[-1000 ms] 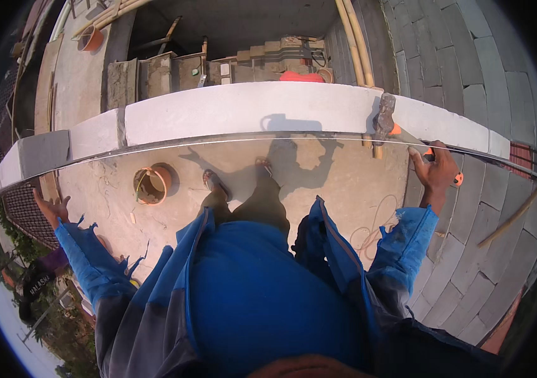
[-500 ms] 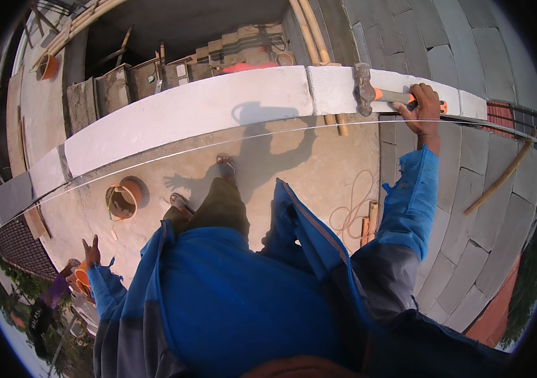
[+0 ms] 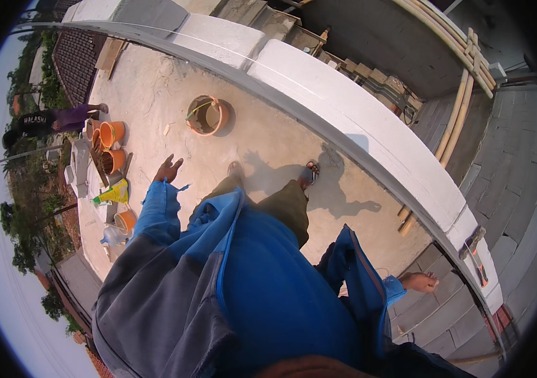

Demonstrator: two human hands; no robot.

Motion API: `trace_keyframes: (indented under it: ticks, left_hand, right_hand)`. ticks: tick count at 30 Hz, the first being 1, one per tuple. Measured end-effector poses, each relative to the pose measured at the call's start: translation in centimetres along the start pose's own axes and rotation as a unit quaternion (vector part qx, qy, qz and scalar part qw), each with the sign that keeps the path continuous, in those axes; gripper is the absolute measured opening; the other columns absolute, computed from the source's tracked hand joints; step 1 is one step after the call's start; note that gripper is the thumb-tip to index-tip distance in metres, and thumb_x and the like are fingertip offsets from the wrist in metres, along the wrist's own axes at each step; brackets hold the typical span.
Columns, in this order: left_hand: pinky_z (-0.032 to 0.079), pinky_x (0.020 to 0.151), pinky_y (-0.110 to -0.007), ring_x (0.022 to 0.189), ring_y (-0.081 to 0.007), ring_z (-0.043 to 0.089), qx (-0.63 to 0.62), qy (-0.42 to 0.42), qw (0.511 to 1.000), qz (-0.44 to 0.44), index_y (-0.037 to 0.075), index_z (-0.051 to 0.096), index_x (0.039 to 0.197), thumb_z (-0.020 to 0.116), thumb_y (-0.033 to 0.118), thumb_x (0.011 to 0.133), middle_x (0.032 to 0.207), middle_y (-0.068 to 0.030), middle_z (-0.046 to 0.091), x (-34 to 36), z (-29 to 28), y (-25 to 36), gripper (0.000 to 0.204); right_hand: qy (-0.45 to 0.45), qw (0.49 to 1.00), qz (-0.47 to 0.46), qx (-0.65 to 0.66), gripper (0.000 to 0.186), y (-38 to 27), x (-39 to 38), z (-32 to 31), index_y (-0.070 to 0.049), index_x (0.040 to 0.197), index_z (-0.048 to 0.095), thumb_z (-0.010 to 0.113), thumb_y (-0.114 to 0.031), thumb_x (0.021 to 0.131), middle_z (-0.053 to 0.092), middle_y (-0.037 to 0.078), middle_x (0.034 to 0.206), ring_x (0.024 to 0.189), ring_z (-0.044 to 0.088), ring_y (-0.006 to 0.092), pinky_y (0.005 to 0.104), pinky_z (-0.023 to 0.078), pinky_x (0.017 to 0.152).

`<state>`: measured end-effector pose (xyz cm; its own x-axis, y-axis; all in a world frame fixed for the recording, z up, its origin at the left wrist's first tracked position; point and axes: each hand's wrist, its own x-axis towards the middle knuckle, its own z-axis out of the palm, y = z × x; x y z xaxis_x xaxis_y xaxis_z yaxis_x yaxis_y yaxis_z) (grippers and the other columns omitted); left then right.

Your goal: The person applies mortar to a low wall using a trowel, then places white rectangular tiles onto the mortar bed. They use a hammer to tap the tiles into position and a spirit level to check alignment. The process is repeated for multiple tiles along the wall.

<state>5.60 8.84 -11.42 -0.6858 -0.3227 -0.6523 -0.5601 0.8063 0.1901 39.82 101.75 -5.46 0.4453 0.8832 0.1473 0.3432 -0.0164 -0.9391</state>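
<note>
My right hand (image 3: pixel 419 281) hangs beside the near right end of the block wall with its fingers loosely bent and nothing visible in them. On top of that wall lies a hammer (image 3: pixel 472 242) with a dark steel head and an orange-and-grey handle, apart from my hand. The wall's pale blocks (image 3: pixel 356 107) curve from upper left to lower right. Over the concrete floor my left hand (image 3: pixel 168 169) is held out, open and holding nothing. An orange bucket (image 3: pixel 223 116) stands on the floor beyond it.
More orange buckets (image 3: pixel 112 133), a yellow-green bag (image 3: pixel 115 193) and a clear plastic jug (image 3: pixel 114 236) stand along the left edge. Another person (image 3: pixel 73 118) is at the far left. Bamboo poles (image 3: pixel 457 120) lean beyond the wall. A white string runs along the wall.
My right hand has let go of the hammer, which now rests on the wall, and has drawn back toward me. The view has swung left.
</note>
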Motion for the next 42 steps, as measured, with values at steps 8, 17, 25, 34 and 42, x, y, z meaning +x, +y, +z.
trace_keyframes:
  ticks: [8,17,25,34,42]
  left_hand:
    - [0.035,0.126,-0.045,0.15,-0.0418,0.047,-0.052,-0.024,0.997,-0.041,-0.004,0.039,0.161,0.059,0.068,0.1,0.157,-0.0332,0.049,7.8,6.1,-9.6,0.097]
    - [0.037,0.124,-0.056,0.15,-0.0575,0.035,-0.026,0.149,0.982,0.113,0.007,0.028,0.166,0.082,0.041,0.088,0.163,-0.0343,0.038,33.8,4.9,-12.1,0.101]
    - [0.055,0.087,-0.052,0.102,-0.0446,0.074,-0.104,-0.14,0.957,0.233,-0.005,0.069,0.122,0.076,0.042,0.088,0.107,-0.0298,0.075,51.7,13.0,-10.9,0.058]
    - [0.05,0.064,-0.039,0.069,-0.02,0.062,-0.303,-0.272,0.889,0.21,0.0,0.064,0.115,0.07,0.035,0.102,0.083,-0.0085,0.064,19.7,-6.3,-1.0,0.038]
    - [0.054,0.064,-0.033,0.051,-0.0127,0.051,-0.461,-0.378,0.773,0.215,0.007,0.059,0.125,0.067,0.029,0.106,0.073,-0.0004,0.053,-2.0,-16.6,-1.3,0.03]
  right_hand:
    - [-0.757,0.483,0.159,-0.411,0.049,20.0,-41.4,-5.8,-0.002,0.136,0.062,0.057,-0.042,0.108,0.07,0.017,0.118,0.101,0.071,0.0245,0.0342,0.055,0.076]
    - [-0.669,0.617,-0.014,-0.414,0.049,11.8,-53.4,-6.0,-0.004,0.137,0.063,0.067,-0.041,0.105,0.075,0.018,0.106,0.095,0.074,0.0234,0.0367,0.059,0.082]
    - [-0.807,0.378,-0.241,-0.384,0.045,7.7,-73.8,-6.5,-0.007,0.136,0.066,0.068,-0.035,0.102,0.073,0.019,0.122,0.11,0.071,0.0339,0.0432,0.056,0.096]
    - [-0.747,0.529,0.014,-0.403,0.075,14.6,-83.8,-10.2,-0.01,0.155,0.051,0.059,-0.064,0.103,0.069,0.023,0.133,0.131,0.063,0.0329,0.0444,0.054,0.102]
    - [-0.717,0.574,0.386,-0.088,0.079,2.8,-81.3,-15.3,-0.013,0.152,0.051,0.034,-0.075,0.105,0.06,0.019,0.143,0.133,0.055,0.0345,0.0572,0.039,0.115]
